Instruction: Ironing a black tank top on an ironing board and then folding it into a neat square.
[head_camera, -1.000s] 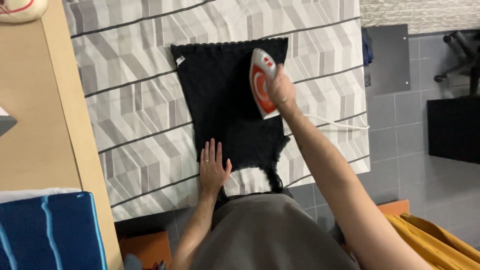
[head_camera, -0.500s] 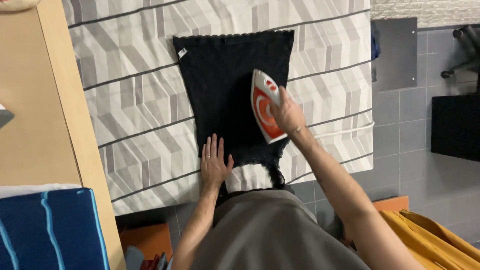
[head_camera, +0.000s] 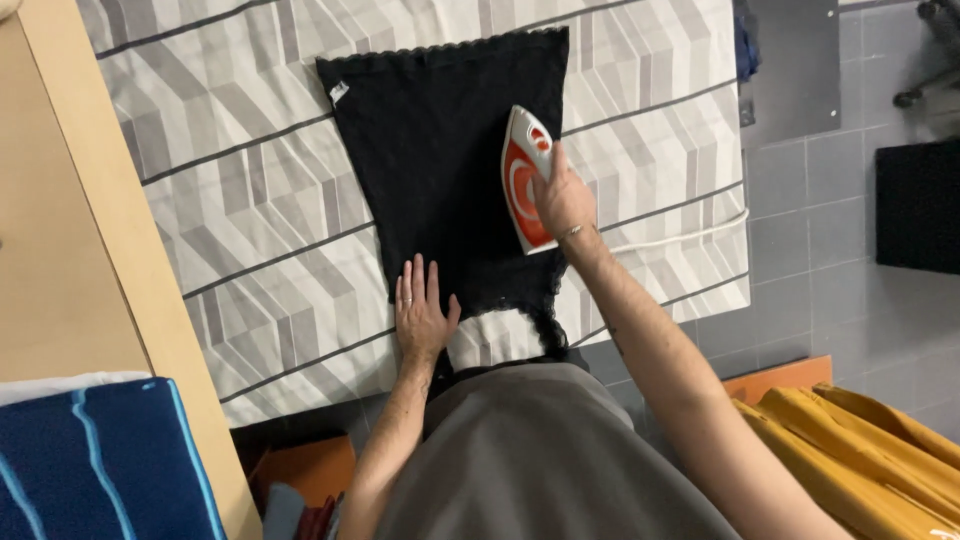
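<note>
the right hand (head_camera: 562, 200) is clamped on the iron (head_camera: 525, 180); the left hand (head_camera: 420, 310), fingers together, flat, pins the black garment (head_camera: 440, 170). lingering heat could scorch its lace.

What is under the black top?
The black top lies flat on a grey and white patterned cover. An iron in the right hand and the left hand rest on it. Whatever is beneath that cover is hidden.

Black lace-edged knit garment (head_camera: 440, 170) flat on a grey geometric-patterned ironing surface (head_camera: 240, 230), right hand (head_camera: 562, 198) gripping an orange-and-white steam iron (head_camera: 524, 180) at the garment's 3 o'clock edge, left hand (head_camera: 422, 315) pressed flat at its 6 o'clock hem, wooden desk (head_camera: 60, 250) at 9 o'clock.
</note>
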